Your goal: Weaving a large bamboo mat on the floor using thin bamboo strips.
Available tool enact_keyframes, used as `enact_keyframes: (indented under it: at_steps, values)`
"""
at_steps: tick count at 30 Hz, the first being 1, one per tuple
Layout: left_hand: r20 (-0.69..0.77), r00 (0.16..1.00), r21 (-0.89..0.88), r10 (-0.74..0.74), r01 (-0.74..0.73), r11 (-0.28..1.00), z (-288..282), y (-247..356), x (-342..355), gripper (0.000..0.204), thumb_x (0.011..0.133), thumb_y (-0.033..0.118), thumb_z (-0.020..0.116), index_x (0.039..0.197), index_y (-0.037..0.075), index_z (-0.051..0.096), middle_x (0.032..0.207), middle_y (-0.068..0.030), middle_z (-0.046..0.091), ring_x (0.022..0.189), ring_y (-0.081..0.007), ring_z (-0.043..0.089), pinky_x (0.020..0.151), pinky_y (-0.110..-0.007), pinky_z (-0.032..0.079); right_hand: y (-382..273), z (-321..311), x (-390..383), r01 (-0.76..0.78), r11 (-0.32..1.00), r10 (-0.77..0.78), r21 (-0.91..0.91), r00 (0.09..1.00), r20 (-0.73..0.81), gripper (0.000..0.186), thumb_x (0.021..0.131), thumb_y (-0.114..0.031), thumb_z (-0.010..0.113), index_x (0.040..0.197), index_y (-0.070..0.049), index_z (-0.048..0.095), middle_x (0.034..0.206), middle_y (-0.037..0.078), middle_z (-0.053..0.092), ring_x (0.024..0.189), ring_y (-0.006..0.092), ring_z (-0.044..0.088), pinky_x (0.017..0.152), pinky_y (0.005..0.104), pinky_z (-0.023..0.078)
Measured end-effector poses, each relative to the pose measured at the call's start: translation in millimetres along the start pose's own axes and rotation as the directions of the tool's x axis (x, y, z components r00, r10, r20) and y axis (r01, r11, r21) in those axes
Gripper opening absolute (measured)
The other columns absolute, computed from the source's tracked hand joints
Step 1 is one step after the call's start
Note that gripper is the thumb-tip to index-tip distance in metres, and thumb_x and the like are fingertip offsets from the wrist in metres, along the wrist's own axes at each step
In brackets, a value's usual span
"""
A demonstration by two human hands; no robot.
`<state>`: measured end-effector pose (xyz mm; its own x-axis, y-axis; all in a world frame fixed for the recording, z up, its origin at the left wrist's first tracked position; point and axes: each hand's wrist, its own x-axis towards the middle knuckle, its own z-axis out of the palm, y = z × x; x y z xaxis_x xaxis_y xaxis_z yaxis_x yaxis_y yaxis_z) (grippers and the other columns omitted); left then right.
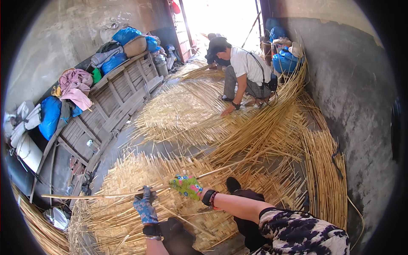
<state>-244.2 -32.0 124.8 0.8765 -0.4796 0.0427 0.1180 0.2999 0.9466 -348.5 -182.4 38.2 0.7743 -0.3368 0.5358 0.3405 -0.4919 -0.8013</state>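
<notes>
- A long thin bamboo strip [127,194] lies crosswise above the near edge of the half-woven bamboo mat [140,178] on the floor, running from the left, near the wooden bench, up to the right past both hands.
- The left hand [145,207], in a blue patterned glove, is closed around the strip near its middle.
- The right hand [187,186], in a green flowered glove, is closed on the same strip further right, with a dark band at the wrist.
- To do this well, I judge the strip should be kept flat and level between the two hands and fed square to the weave, so it does not twist or snag the loose ends fanning out at the mat's edge.
- Beyond, another person [244,70] crouches on a second mat [182,110], one hand pressed on it.
- Bundles of loose strips [325,174] lie along the right wall.
- The wooden bench [114,97] on the left carries blue sacks [51,114], white rolled bundles and pink cloth [75,85]; more blue sacks [282,59] sit in the far right corner. No labels or signs are legible.
</notes>
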Motion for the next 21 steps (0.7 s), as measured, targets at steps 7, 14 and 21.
enact_keyframes:
  at_steps: [7, 14, 21]
  values:
    - [0.06, 0.998, -0.049, 0.017, -0.014, 0.999, 2, 4, -8, 0.019, 0.074, 0.007, 0.06, 0.091, 0.001, 0.055, 0.076, -0.0083, 0.059, 0.056, -0.0153, 0.057, 0.047, -0.026, 0.048, -27, -17, 1, 0.041, 0.997, -0.036, -0.064, 0.996, 0.085, 0.043, 0.08, -0.022, 0.043, 0.118, -0.004, 0.036, 0.115, 0.009, 0.045, 0.094, 0.0151, 0.05, 0.077, 0.0246, 0.04]
    - [0.162, 0.987, -0.108, -0.007, 0.025, 0.994, 9, -4, -8, 0.021, 0.071, -0.002, 0.056, 0.092, 0.0, 0.053, 0.077, -0.0095, 0.059, 0.055, -0.0165, 0.056, 0.048, -0.026, 0.049, -33, -40, 4, -0.331, 0.389, 0.339, 0.86, 0.919, 0.201, 0.025, 0.078, -0.022, 0.052, 0.1, -0.011, 0.056, 0.089, 0.007, 0.059, 0.075, 0.0191, 0.058, 0.065, 0.0277, 0.044]
    - [0.106, 0.993, -0.063, -0.052, 0.059, 0.996, 19, -19, -13, 0.018, 0.068, -0.004, 0.055, 0.086, 0.0, 0.055, 0.074, -0.0093, 0.058, 0.048, -0.0161, 0.055, 0.043, -0.026, 0.047, -83, -45, 4, -0.034, 0.892, 0.048, -0.45, 0.999, 0.021, 0.026, 0.078, -0.029, 0.052, 0.096, -0.011, 0.057, 0.085, 0.008, 0.059, 0.07, 0.0225, 0.057, 0.058, 0.0307, 0.043]
